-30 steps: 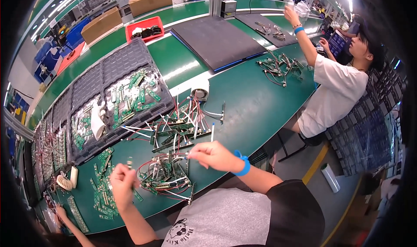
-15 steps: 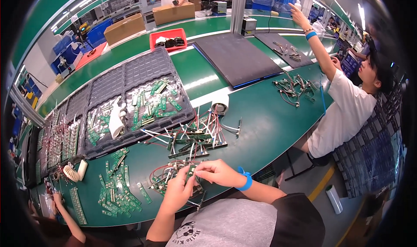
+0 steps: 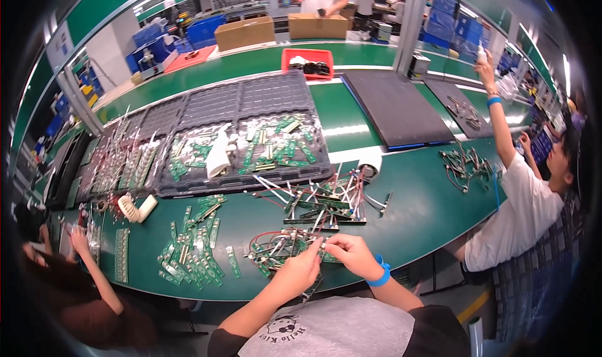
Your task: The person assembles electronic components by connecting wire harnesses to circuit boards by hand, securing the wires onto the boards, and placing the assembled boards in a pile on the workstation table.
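My left hand [image 3: 300,269] is closed in a pinch on a small green circuit board, mostly covered by the fingers. Right beside it, the thumb and forefinger of my right hand [image 3: 353,256] press together at the board's end; what they grip is too small to make out. Under and around both hands lies a tangle of wired circuit boards [image 3: 276,247] with red and dark wires. Just beyond is a heap of boards with white and red leads [image 3: 329,203]. Several loose green circuit boards [image 3: 194,250] are spread to the left of my hands.
A black compartment tray [image 3: 244,178] holds green boards and a white cloth [image 3: 217,156]. A small cream fan [image 3: 130,209] lies at left, a white roll [image 3: 370,164] beyond the heap. Co-workers sit at both sides; the right one raises a bottle. Dark panels [image 3: 398,112] and a red bin [image 3: 307,54] are farther back.
My view has swung left, so the bench appears shifted right. My hands stay together at the tangle, fingertips still pinched. The co-worker's raised arm at right is now bent slightly differently.
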Tool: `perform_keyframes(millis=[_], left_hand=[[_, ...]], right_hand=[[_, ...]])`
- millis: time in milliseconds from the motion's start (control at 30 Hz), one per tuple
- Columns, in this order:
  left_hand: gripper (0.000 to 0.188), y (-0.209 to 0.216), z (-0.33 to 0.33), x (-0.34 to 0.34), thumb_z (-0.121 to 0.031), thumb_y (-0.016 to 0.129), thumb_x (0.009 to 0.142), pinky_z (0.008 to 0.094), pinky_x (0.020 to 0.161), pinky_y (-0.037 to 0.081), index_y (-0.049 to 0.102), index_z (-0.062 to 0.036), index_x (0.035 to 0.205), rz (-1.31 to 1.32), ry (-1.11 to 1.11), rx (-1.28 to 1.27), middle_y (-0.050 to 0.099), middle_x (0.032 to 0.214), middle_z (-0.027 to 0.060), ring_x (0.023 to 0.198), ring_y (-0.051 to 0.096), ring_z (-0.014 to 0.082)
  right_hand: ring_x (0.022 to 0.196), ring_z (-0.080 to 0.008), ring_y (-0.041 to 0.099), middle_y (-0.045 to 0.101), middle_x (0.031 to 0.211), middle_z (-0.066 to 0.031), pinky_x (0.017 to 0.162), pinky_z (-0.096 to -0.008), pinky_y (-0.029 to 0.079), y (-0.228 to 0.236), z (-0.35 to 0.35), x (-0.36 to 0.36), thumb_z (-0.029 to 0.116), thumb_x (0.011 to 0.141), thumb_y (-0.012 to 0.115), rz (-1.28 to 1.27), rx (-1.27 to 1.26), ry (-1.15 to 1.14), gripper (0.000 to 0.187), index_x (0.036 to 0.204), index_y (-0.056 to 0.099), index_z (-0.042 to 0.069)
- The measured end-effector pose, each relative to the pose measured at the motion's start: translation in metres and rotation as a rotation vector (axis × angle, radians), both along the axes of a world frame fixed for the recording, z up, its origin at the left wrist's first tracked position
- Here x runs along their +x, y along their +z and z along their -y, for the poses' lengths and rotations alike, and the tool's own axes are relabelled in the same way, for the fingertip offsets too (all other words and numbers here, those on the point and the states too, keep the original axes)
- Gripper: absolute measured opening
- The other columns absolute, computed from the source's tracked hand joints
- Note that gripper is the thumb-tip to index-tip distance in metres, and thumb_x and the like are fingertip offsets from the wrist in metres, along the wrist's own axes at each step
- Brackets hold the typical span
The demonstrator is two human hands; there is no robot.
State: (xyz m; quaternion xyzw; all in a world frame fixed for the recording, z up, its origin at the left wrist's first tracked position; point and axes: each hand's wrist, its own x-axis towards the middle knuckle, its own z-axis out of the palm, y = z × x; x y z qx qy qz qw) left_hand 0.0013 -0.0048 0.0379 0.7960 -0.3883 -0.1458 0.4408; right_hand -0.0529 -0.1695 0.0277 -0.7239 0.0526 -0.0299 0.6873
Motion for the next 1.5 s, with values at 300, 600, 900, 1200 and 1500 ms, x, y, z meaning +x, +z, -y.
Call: perform_keyframes(millis=[300, 600, 900, 1200, 1500], left_hand=[[0.047, -0.012, 0.003, -0.004, -0.003, 0.05, 0.077, 0.0408, 0.052, 0.05, 0.037, 0.0067, 0.121, 0.252, 0.023, -0.006, 0.058, 0.078, 0.0222, 0.059, 0.059, 0.0358], [0.049, -0.02, 0.007, -0.002, -0.003, 0.053, 0.077, 0.0397, 0.055, 0.05, 0.037, 0.0008, 0.124, 0.199, -0.003, 0.051, 0.059, 0.079, 0.0184, 0.064, 0.06, 0.0339], [0.049, -0.024, 0.003, -0.002, -0.001, 0.049, 0.081, 0.0317, 0.054, 0.05, 0.034, 0.0014, 0.128, 0.158, -0.134, -0.168, 0.058, 0.075, 0.013, 0.059, 0.06, 0.0216], [0.038, -0.02, 0.009, 0.004, -0.001, 0.046, 0.085, 0.0269, 0.058, 0.05, 0.043, 0.0022, 0.123, -0.083, -0.1, -0.254, 0.063, 0.074, 0.0109, 0.058, 0.061, 0.0169], [0.027, -0.017, 0.008, 0.007, -0.003, 0.043, 0.088, 0.028, 0.059, 0.053, 0.046, 0.0035, 0.114, -0.083, 0.006, -0.127, 0.063, 0.075, 0.0124, 0.068, 0.066, 0.0203]], right_hand=[[0.057, -0.0011, 0.04, 0.052, 0.065, 0.004, 0.047, -0.0185, 0.031, -0.002, 0.0, 0.001, 0.012, 0.084, 0.057, -0.033, -0.043, -0.006, 0.015, 0.086, 0.059, -0.003], [0.055, -0.0008, 0.036, 0.046, 0.062, 0.0061, 0.046, -0.0185, 0.029, -0.007, 0.01, 0.005, 0.012, 0.085, 0.056, -0.077, -0.038, 0.073, 0.015, 0.075, 0.053, 0.001], [0.055, -0.0016, 0.04, 0.047, 0.061, 0.0049, 0.047, -0.0183, 0.031, 0.009, 0.015, -0.005, 0.012, 0.085, 0.056, -0.134, 0.18, 0.138, 0.015, 0.075, 0.054, 0.002], [0.053, -0.0024, 0.042, 0.048, 0.059, 0.0039, 0.046, -0.0194, 0.034, 0.001, 0.011, -0.003, 0.016, 0.085, 0.057, -0.065, -0.034, 0.022, 0.018, 0.073, 0.052, 0.003], [0.068, -0.0061, 0.047, 0.057, 0.081, -0.0015, 0.059, -0.0208, 0.04, 0.001, 0.003, -0.006, 0.003, 0.085, 0.048, -0.01, 0.064, 0.057, 0.014, 0.094, 0.055, -0.004]])
